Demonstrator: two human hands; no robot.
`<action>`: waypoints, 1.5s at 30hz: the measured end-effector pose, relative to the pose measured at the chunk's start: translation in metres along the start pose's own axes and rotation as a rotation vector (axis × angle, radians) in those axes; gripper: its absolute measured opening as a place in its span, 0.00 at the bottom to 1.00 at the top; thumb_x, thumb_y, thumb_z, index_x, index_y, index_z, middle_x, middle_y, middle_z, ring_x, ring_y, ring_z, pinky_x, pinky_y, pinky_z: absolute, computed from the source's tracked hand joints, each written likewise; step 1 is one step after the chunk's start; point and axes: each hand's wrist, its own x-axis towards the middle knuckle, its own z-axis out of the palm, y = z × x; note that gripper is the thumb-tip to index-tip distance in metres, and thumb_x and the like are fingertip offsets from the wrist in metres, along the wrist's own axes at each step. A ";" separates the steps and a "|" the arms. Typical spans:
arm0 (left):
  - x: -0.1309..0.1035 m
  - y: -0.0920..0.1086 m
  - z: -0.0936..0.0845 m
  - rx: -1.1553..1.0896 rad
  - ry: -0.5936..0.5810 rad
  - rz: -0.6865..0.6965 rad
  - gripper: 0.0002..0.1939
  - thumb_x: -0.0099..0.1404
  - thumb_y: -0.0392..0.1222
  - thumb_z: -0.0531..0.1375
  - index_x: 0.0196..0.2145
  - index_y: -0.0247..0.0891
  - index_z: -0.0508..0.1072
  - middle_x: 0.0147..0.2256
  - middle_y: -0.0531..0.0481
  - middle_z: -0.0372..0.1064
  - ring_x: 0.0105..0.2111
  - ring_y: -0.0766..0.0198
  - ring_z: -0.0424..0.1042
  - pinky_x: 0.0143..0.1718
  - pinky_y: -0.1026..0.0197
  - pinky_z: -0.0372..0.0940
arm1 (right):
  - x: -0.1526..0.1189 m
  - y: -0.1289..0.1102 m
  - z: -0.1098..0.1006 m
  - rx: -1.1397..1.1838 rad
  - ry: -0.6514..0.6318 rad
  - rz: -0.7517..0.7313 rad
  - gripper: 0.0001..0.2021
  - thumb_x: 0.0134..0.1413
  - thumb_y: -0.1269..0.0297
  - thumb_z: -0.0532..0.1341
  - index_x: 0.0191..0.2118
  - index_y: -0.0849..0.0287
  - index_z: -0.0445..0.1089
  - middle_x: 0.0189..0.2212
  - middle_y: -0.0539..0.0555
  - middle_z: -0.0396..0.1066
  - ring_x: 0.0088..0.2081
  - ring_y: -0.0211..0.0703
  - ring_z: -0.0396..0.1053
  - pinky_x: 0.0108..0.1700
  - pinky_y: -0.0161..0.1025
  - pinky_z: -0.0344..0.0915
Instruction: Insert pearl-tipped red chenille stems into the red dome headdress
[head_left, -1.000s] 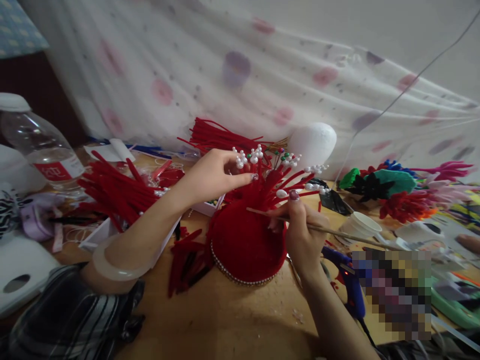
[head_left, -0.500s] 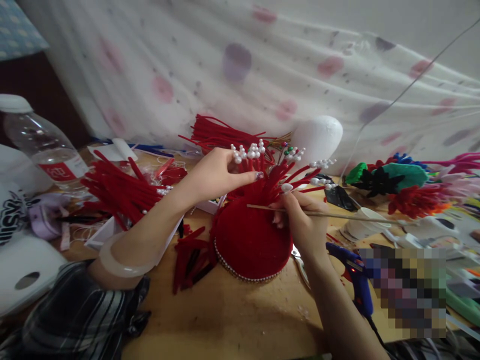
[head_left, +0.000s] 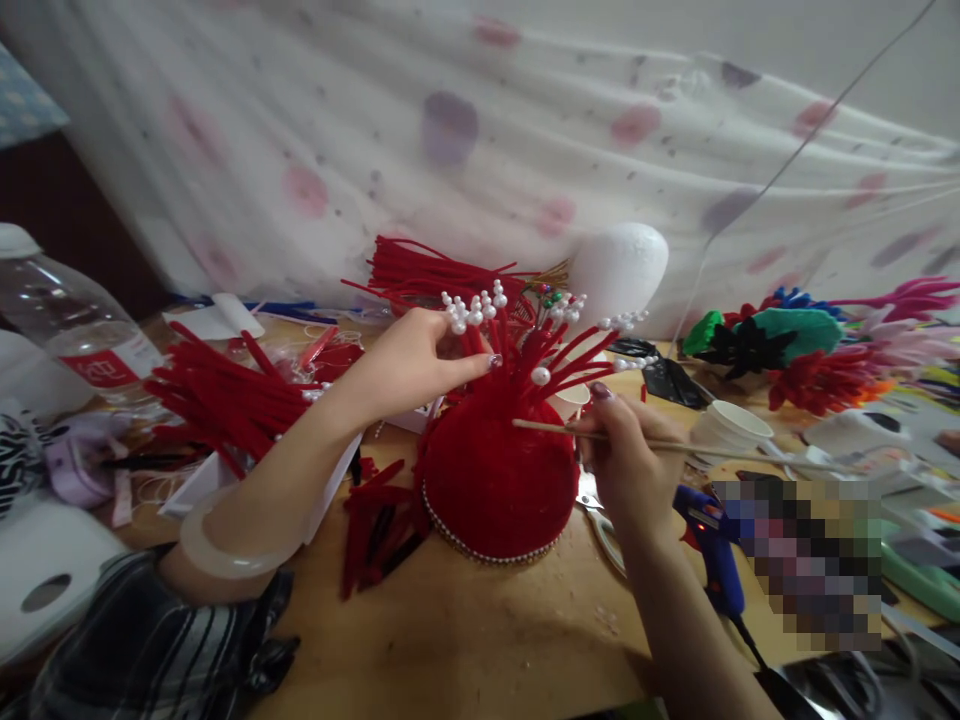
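A round red velvet hat with a pearl trim along its lower edge sits on the table. Red fuzzy stems tipped with white pearls rise from its far side in a fan. My left hand is closed around stems on the left of the fan, thumb toward me; its fingertips are partly hidden behind them. In my right hand a thin wooden stick is pinched, its blunt tip close over the top of the hat near the stem bases. I cannot tell whether the tip touches.
A blue glue gun and scissors lie right of the hat. Red stems fill a white box on the left, near a plastic bottle. Behind stands a white foam head. A paper cup and colourful flowers are at right.
My right hand has moved right and slightly down with the stick, away from the pearl stems. The left hand keeps its hold on the stems. The whole view has shifted a little.
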 end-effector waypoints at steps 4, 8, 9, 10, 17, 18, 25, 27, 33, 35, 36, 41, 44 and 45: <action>-0.002 0.001 0.001 -0.008 -0.025 -0.028 0.06 0.58 0.40 0.62 0.33 0.36 0.77 0.31 0.52 0.77 0.31 0.64 0.73 0.31 0.64 0.65 | -0.025 -0.003 -0.015 -0.121 0.224 -0.045 0.19 0.57 0.56 0.62 0.18 0.60 0.72 0.09 0.46 0.61 0.12 0.31 0.57 0.15 0.32 0.51; -0.002 -0.004 0.002 0.015 -0.031 -0.041 0.08 0.58 0.44 0.62 0.32 0.36 0.76 0.30 0.51 0.77 0.30 0.63 0.74 0.30 0.64 0.65 | -0.042 0.002 -0.021 -0.180 0.246 0.036 0.20 0.57 0.54 0.61 0.19 0.60 0.73 0.10 0.46 0.62 0.13 0.31 0.57 0.16 0.31 0.52; -0.002 -0.005 0.002 0.025 -0.027 -0.040 0.09 0.58 0.44 0.62 0.32 0.36 0.77 0.30 0.51 0.77 0.30 0.63 0.74 0.30 0.64 0.65 | -0.044 0.005 -0.022 -0.152 0.217 0.074 0.21 0.57 0.54 0.61 0.18 0.60 0.72 0.09 0.46 0.62 0.12 0.31 0.57 0.16 0.31 0.52; -0.001 -0.005 0.002 0.031 -0.025 -0.039 0.08 0.58 0.44 0.62 0.32 0.37 0.77 0.30 0.51 0.77 0.30 0.63 0.74 0.30 0.64 0.65 | -0.045 0.008 -0.022 -0.114 0.182 0.117 0.21 0.57 0.54 0.61 0.17 0.60 0.70 0.09 0.46 0.62 0.12 0.31 0.57 0.16 0.31 0.51; -0.003 0.002 0.000 0.063 -0.044 -0.095 0.09 0.58 0.45 0.62 0.32 0.36 0.77 0.30 0.51 0.77 0.30 0.63 0.73 0.32 0.63 0.65 | -0.039 0.015 -0.032 0.064 0.143 0.303 0.23 0.55 0.54 0.62 0.13 0.59 0.66 0.05 0.45 0.56 0.09 0.29 0.50 0.14 0.31 0.45; -0.003 0.003 -0.001 0.075 -0.045 -0.108 0.10 0.58 0.45 0.62 0.32 0.35 0.77 0.30 0.50 0.77 0.30 0.64 0.72 0.32 0.62 0.65 | -0.038 0.013 -0.033 0.033 0.177 0.284 0.24 0.54 0.54 0.62 0.12 0.59 0.65 0.05 0.45 0.55 0.10 0.29 0.50 0.14 0.31 0.45; -0.003 0.000 -0.002 0.147 -0.037 -0.092 0.11 0.58 0.47 0.61 0.31 0.35 0.77 0.27 0.51 0.75 0.27 0.65 0.69 0.29 0.63 0.62 | -0.051 -0.009 -0.038 -0.260 0.254 0.027 0.24 0.60 0.55 0.58 0.14 0.59 0.64 0.11 0.45 0.60 0.16 0.31 0.58 0.21 0.32 0.54; -0.003 0.000 -0.002 0.194 -0.034 -0.086 0.12 0.58 0.48 0.61 0.32 0.36 0.77 0.25 0.52 0.74 0.25 0.66 0.67 0.27 0.63 0.60 | -0.053 -0.011 -0.039 -0.275 0.297 -0.008 0.25 0.62 0.55 0.57 0.15 0.58 0.63 0.12 0.46 0.61 0.17 0.31 0.58 0.23 0.32 0.55; -0.004 0.000 -0.004 0.207 -0.049 -0.107 0.12 0.57 0.48 0.60 0.34 0.38 0.77 0.25 0.54 0.73 0.24 0.68 0.66 0.27 0.64 0.59 | -0.056 -0.003 -0.038 -0.179 0.123 0.030 0.15 0.60 0.57 0.60 0.24 0.58 0.70 0.19 0.47 0.67 0.22 0.32 0.63 0.25 0.30 0.59; -0.005 0.000 -0.005 0.204 -0.050 -0.116 0.12 0.57 0.48 0.60 0.34 0.38 0.77 0.26 0.54 0.73 0.24 0.67 0.66 0.27 0.63 0.60 | -0.061 0.002 -0.038 -0.032 0.055 0.136 0.08 0.57 0.59 0.63 0.31 0.56 0.72 0.22 0.47 0.70 0.25 0.33 0.66 0.27 0.30 0.62; -0.005 0.000 -0.005 0.199 -0.049 -0.116 0.12 0.57 0.48 0.60 0.34 0.38 0.77 0.26 0.54 0.73 0.24 0.67 0.66 0.28 0.63 0.60 | -0.063 0.005 -0.038 0.040 0.044 0.190 0.06 0.55 0.59 0.64 0.34 0.55 0.72 0.24 0.47 0.71 0.26 0.33 0.67 0.28 0.29 0.63; -0.006 -0.002 -0.007 0.195 -0.055 -0.110 0.13 0.57 0.49 0.60 0.34 0.40 0.77 0.28 0.52 0.75 0.27 0.64 0.69 0.30 0.61 0.62 | -0.075 0.013 -0.047 0.156 0.013 0.274 0.04 0.50 0.63 0.68 0.30 0.54 0.73 0.25 0.47 0.72 0.28 0.32 0.67 0.29 0.27 0.64; -0.005 -0.003 -0.006 0.187 -0.052 -0.075 0.11 0.57 0.48 0.60 0.33 0.40 0.77 0.30 0.52 0.76 0.30 0.63 0.71 0.34 0.60 0.63 | -0.076 0.012 -0.057 0.083 -0.049 0.174 0.02 0.51 0.66 0.67 0.32 0.51 0.76 0.30 0.48 0.74 0.33 0.36 0.71 0.34 0.31 0.67; -0.005 -0.003 -0.006 0.186 -0.053 -0.064 0.11 0.57 0.48 0.60 0.33 0.40 0.77 0.31 0.52 0.76 0.31 0.62 0.71 0.35 0.60 0.64 | -0.075 0.011 -0.059 0.049 -0.068 0.125 0.04 0.52 0.67 0.67 0.33 0.50 0.78 0.31 0.49 0.75 0.34 0.37 0.72 0.36 0.32 0.68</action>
